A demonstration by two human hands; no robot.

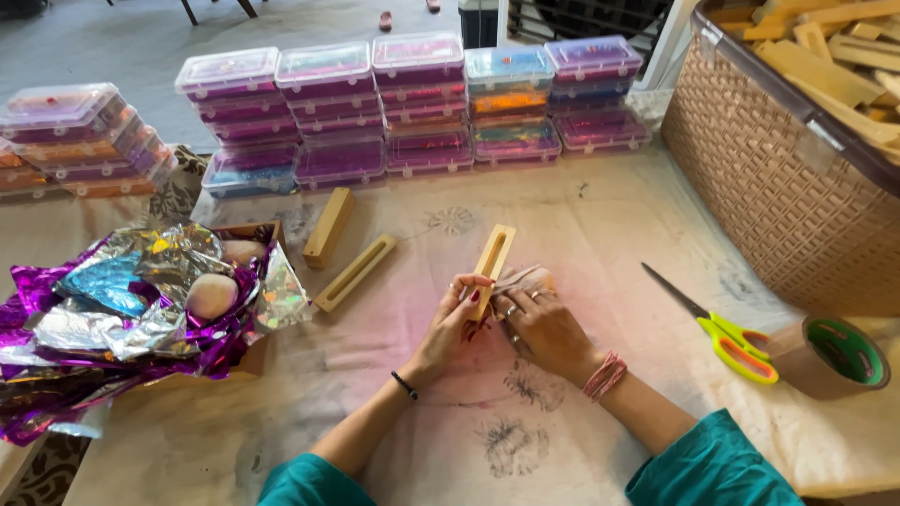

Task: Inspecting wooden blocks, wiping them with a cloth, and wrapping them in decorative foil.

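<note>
My left hand [454,317] and my right hand [542,323] meet over the middle of the cloth-covered table [581,215]. Together they hold the near end of a long slotted wooden block [494,253] that points away from me. My right hand's fingers also pinch a small bundle of thin pale sticks [521,279] against that end. Two more wooden blocks lie to the left: a slotted one [354,273] and a plain one [328,227].
Stacks of clear-lidded plastic boxes [417,98] line the far edge, with more at the left [80,136]. A box of crumpled shiny foil [141,300] holds two pale round lumps. A woven basket of wooden pieces [797,159], yellow-handled scissors [727,339] and a tape roll [834,354] sit on the right.
</note>
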